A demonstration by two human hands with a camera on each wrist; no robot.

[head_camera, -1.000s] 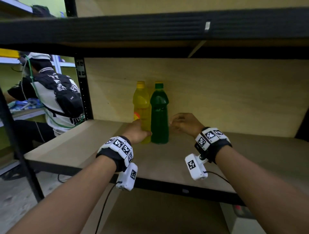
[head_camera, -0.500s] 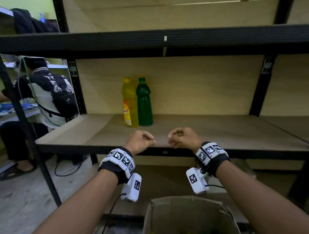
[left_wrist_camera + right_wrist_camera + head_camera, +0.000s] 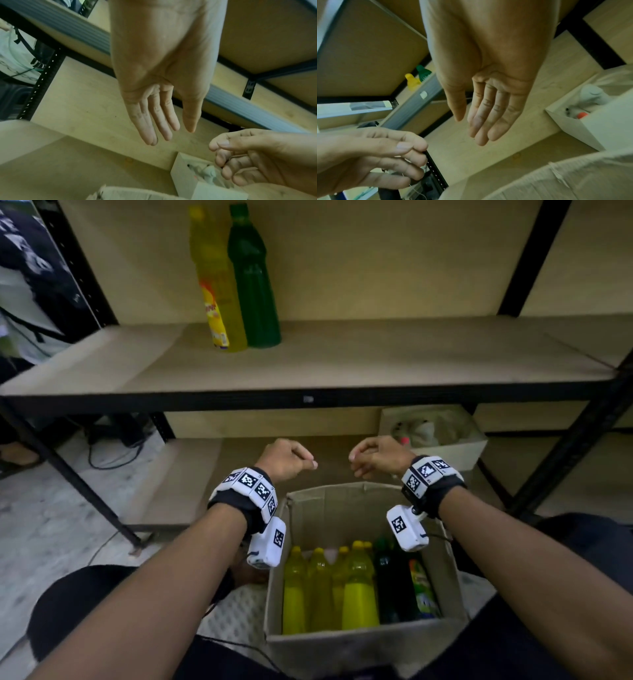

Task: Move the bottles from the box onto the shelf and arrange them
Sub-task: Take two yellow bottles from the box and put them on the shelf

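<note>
While two bottles stood upright on the shelf (image 3: 376,361), a yellow bottle (image 3: 219,285) and a green bottle (image 3: 253,285) touching side by side near its back wall, a person's two bare hands hung above an open cardboard box (image 3: 359,645) on the floor below. Both hands were empty: the left hand (image 3: 284,458) and the right hand (image 3: 378,455) hovered apart from each other over the box's far edge, fingers loosely curled and relaxed, gripping nothing, thumbs resting near the forefingers. Each wrist carried a band of black-and-white markers with a small white camera hanging under it. Inside the box stood more bottles, upright and packed close: about four or five yellow ones (image 3: 359,587) on the left, their caps crowded so the exact count could not be told, and two dark green ones (image 3: 387,583) on the right, the nearer showing a bright label. On the lower shelf behind the hands sat one small white carton (image 3: 459,450) holding pale objects too blurred to name. Another person in a dark-and-white top (image 3: 24,268) sat beyond the rack's left post.
</note>
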